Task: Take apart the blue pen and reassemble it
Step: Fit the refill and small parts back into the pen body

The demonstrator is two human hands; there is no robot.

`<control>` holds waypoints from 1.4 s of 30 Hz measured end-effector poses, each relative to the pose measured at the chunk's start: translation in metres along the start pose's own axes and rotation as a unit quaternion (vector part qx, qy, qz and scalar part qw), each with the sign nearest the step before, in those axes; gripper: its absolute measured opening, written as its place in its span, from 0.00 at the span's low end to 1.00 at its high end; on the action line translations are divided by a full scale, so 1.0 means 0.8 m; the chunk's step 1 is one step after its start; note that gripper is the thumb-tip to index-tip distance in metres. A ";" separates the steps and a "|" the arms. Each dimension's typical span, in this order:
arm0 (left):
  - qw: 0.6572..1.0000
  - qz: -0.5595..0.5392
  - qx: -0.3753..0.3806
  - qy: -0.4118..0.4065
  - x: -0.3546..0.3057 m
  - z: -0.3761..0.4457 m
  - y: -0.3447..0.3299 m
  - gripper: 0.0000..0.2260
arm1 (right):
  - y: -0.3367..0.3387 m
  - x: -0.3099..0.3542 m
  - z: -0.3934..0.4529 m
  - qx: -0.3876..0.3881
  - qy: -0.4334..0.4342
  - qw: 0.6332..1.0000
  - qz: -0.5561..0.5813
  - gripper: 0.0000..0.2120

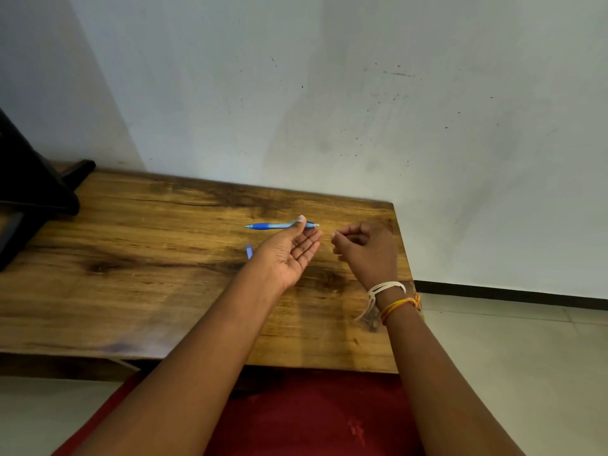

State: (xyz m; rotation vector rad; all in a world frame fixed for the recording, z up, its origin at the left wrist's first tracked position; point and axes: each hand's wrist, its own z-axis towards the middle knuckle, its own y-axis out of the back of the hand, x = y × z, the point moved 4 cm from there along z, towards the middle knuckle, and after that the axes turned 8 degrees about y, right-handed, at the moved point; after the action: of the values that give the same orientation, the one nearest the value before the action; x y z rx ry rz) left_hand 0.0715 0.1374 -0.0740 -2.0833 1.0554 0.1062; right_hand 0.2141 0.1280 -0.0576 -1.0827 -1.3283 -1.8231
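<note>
Now I see the pen (pixel 279 225) lying flat on the wooden counter (pixel 158 258), near its far right corner, with the tip pointing left and the clicker end to the right. Its darker blue sleeve sits toward the tip; the rest of the barrel is a paler, clear blue. My left hand (pixel 289 250) is palm up just in front of the pen, fingers loosely spread and nothing in them, so that grip is wide. The thumb (pixel 300 221) crosses in front of the barrel near the clicker end; I cannot tell whether it touches the pen or hovers above it. My right hand (pixel 367 250) is just to the right of the left, apart from the pen, curled into a loose fist with the fingertips drawn in toward the thumb. That grip is narrow, and it may pinch something tiny, but the view is too poor to say. 2 thread bands, 1 white (pixel 383 288) and 1 orange (pixel 399 306), circle the right wrist. A small blue piece (pixel 249 251) lies on the counter just left of my left hand, partly hidden. A dark object (pixel 29 179) stands at the counter's far left end. A pale wall (pixel 329 93) rises behind the counter.
</note>
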 end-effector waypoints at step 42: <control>0.996 0.076 0.038 -0.004 0.010 -0.003 -0.012 0.06 | -0.024 0.009 -0.001 0.044 -0.035 0.944 0.326 0.09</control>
State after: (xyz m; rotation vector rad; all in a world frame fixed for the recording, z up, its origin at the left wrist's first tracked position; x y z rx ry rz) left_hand 0.0831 0.1340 -0.0693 -1.9319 1.1949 0.1475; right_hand 0.1943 0.1326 -0.0601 -1.3479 -0.9172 -1.2306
